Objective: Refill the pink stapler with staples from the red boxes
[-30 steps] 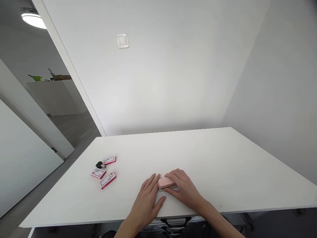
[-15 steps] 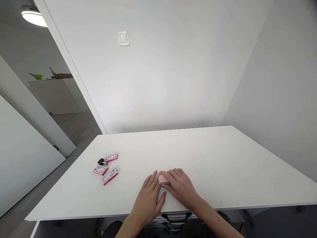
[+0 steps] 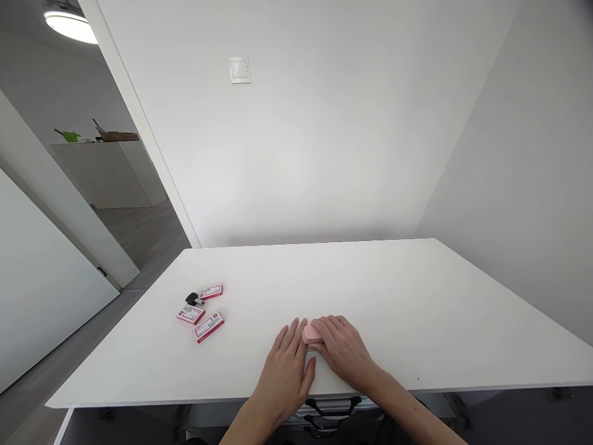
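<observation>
A small pink stapler (image 3: 311,334) lies on the white table (image 3: 417,309) near its front edge. My right hand (image 3: 343,350) covers most of it, fingers curled over its top and pressed down. My left hand (image 3: 286,364) rests flat on the table right beside the stapler's left end, fingers stretched out and together, holding nothing. Only the stapler's left tip shows between the two hands.
Three red-and-white staple boxes (image 3: 207,326) and a small black object (image 3: 191,299) lie at the table's left. A wall with a light switch (image 3: 239,69) stands behind the table. An open doorway is on the left. Black handles (image 3: 331,408) show under the front edge.
My right hand has slid further over the stapler, hiding more of it. My left hand has closed in beside it. The view shifted slightly.
</observation>
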{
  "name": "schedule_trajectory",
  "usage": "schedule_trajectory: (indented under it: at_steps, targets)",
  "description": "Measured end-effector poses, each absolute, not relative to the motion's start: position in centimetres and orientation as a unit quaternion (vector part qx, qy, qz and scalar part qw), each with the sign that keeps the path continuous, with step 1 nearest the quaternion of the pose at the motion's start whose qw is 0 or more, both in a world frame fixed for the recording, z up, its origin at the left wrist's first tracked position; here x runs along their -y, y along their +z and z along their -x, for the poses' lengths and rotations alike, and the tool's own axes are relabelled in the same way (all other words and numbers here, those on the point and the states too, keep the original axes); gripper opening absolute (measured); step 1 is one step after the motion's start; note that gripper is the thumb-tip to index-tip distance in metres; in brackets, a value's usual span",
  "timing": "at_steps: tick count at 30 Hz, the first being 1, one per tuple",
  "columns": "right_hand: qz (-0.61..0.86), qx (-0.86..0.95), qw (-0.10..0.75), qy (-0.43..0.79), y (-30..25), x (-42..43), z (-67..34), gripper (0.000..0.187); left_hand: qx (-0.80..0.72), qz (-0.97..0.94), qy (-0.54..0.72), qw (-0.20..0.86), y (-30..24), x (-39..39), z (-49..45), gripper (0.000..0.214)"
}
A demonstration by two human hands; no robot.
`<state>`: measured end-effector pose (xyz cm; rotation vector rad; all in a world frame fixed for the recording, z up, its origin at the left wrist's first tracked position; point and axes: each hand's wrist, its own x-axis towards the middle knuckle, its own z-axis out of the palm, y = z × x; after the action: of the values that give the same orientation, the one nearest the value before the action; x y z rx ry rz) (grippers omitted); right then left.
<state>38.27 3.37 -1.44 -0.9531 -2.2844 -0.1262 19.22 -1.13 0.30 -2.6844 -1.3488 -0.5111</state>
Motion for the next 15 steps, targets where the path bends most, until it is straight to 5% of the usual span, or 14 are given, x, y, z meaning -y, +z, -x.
schedule_trajectory:
  at_steps: [15]
  targets:
    - [0.378,0.854,0.358,-0.019,-1.60,-3.23,-38.52,0.014,0.446,0.881,-0.145,0.067,-0.07,1.12,-19.51,0.054]
